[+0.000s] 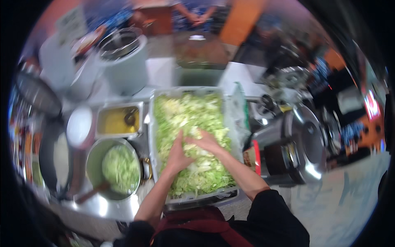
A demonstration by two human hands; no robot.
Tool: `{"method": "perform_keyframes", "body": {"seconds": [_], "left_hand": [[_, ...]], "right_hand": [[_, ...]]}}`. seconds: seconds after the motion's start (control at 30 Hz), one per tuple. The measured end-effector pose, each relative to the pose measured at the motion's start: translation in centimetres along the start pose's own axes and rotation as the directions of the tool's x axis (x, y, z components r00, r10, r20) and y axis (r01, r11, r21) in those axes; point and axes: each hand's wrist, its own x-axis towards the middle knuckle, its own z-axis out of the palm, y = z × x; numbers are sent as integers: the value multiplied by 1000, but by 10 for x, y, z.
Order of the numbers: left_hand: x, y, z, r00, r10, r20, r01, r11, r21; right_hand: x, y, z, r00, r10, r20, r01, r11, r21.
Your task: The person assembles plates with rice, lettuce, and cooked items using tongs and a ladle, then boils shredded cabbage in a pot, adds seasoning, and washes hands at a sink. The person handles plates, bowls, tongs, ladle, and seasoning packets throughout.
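Observation:
A white plastic crate (151,145), filled with shredded pale-green leaves (191,114) that look like cabbage or lettuce, stands before me. My left hand (178,156) rests against the shreds near the middle, thumb spread from the raised fingers. Close beside it, my right hand (206,142) reaches in from the right with its fingers apart, some tips among the leaves. Neither hand shows a clear grip on anything. To the left, a deep metal pot (92,160) contains similar shreds, and a brown handle (92,192) leans over its rim.
Left of the crate are a metal pan (142,117) with yellow liquid and a ladle, a white bowl (79,126) and a dark round pan (46,154). A grey-white cooker (123,71) stands beyond. A large metal vessel (304,139) sits right. Another person's clasped hands (197,19) show across the counter.

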Motion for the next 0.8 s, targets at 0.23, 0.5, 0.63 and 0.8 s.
{"method": "perform_keyframes", "body": {"seconds": [0.23, 0.5, 0.63, 0.8], "left_hand": [[15, 18, -2, 988, 60, 139, -38, 987, -159], [32, 60, -38, 969, 235, 70, -228, 969, -98], [24, 92, -60, 958, 285, 17, -282, 956, -84], [-5, 114, -106, 949, 315, -26, -316, 948, -51]], "right_hand": [[9, 21, -4, 995, -42, -94, 69, 948, 310], [-14, -24, -44, 990, -72, -124, 122, 875, 468], [-50, -64, -59, 977, -139, -163, 197, 881, 430], [-97, -120, -46, 953, -239, -189, 301, 830, 469]]}}
